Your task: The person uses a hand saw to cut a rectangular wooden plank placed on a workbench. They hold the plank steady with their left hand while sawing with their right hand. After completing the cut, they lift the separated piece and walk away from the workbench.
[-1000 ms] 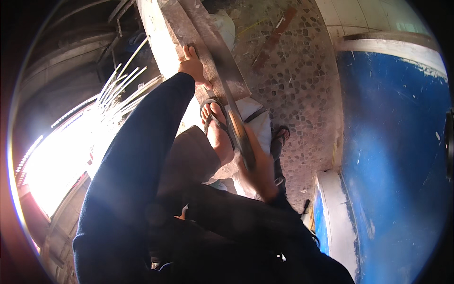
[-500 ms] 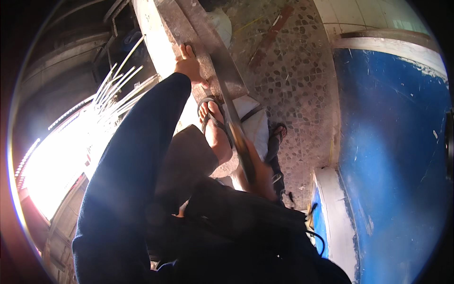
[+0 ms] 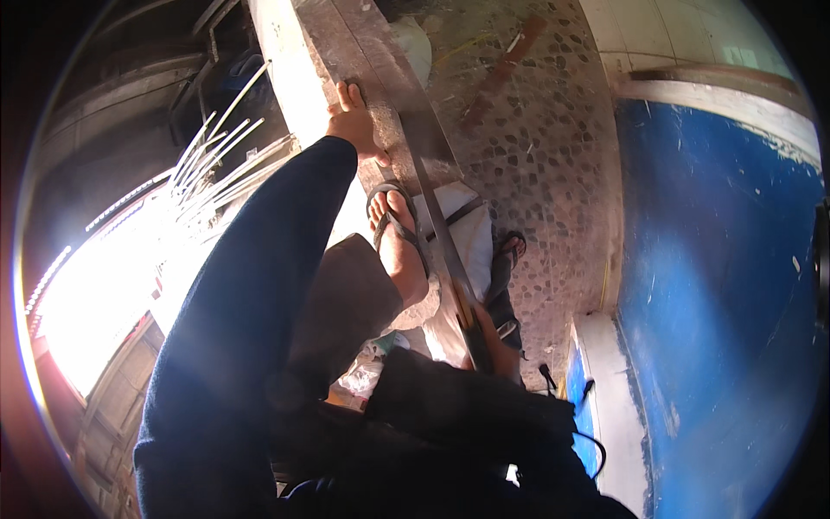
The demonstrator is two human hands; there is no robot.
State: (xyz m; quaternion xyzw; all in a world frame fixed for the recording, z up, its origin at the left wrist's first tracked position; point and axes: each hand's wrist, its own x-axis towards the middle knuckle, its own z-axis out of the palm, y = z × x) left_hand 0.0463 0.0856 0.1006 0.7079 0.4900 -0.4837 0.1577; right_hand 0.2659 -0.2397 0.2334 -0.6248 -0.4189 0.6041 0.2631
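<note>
The left hand (image 3: 351, 128), with grip open, rested upon brown wood (image 3: 402, 91) beside a bright, pale surface (image 3: 284, 73). The right hand (image 3: 500, 348) had its grip closed around a long-bladed tool (image 3: 443, 238), which reached the wood. Stone-patterned floor (image 3: 562, 182) lay beyond; a blue panel (image 3: 718, 259) was at right.

Harsh light floods in from your left, where the bright patch (image 3: 95, 294) is blown out to pure white and the thin rods (image 3: 216, 160) beside it glare. Your left sleeve (image 3: 242, 277) carries a bluish haze, while your dark clothing (image 3: 415, 450) sinks to near black. Pale flare veils the blue panel (image 3: 718, 259). Your right grip (image 3: 494, 346) looks blurred, and straight edges bow toward the black, colour-fringed rim.
</note>
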